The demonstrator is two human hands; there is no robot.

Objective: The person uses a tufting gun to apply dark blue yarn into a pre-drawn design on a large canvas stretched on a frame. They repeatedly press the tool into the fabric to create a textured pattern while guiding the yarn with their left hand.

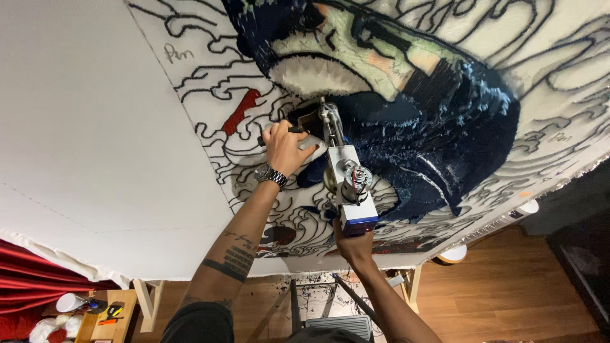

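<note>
and we're looking down along both arms at a big stretched canvas (95, 127) on its wooden frame (147, 298), with a tufting gun (346, 174) pressed nose-first against the cloth. the left hand (284, 149) is wrapped around the gun's upper handle, grip pressed together around it, a metal wristwatch (270, 174) on that wrist and dark tattoo bands further down the forearm. the right hand (354, 244) sits lower, at the blue rear end of the gun, fingers curled up around its base from underneath (how tightly they press i cannot tell, most of the palm is hidden behind the tool). the gun itself is silver and white with a round motor part showing in the middle, and its needle end touches the canvas right at the edge of a dark navy tufted area (438, 133). that navy patch swells across the upper right, wrapping pale cream and green sections with a touch of orange. around it the cloth carries black outline drawings (216, 89) of swirling shapes, with one small red filled patch (240, 111) just left of the left hand. the left part of the canvas is plain white. below, a wooden floor (508, 292), red fabric (32, 279) at the lower left, and a small wooden desk (105, 317) with tools and a white cup (67, 303).
</note>
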